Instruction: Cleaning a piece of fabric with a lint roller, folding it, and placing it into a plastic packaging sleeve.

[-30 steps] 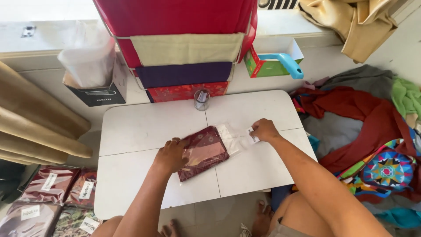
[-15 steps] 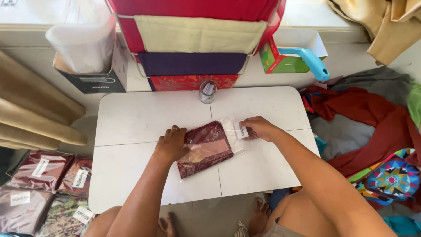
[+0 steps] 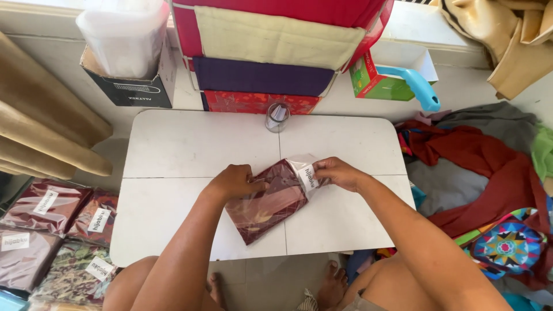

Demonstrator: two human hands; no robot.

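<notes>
A white folding table [image 3: 173, 161] bears a bagged maroon cloth [image 3: 266, 203] and a small glass [image 3: 277, 117].

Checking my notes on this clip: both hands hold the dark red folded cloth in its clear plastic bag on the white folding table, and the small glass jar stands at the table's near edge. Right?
Not quite. The head view shows the small glass jar at the white folding table's far edge, by the stacked fabrics. Left hand and right hand do hold the bagged dark red cloth.

Bright, even daylight is flooding the scene, washing the white table [image 3: 190, 155] nearly to glare beyond the fingers [image 3: 253, 185]. Only soft shadows are falling beneath the forearms. Focus is holding sharp throughout, while wide-angle distortion is bending the edges.
</notes>
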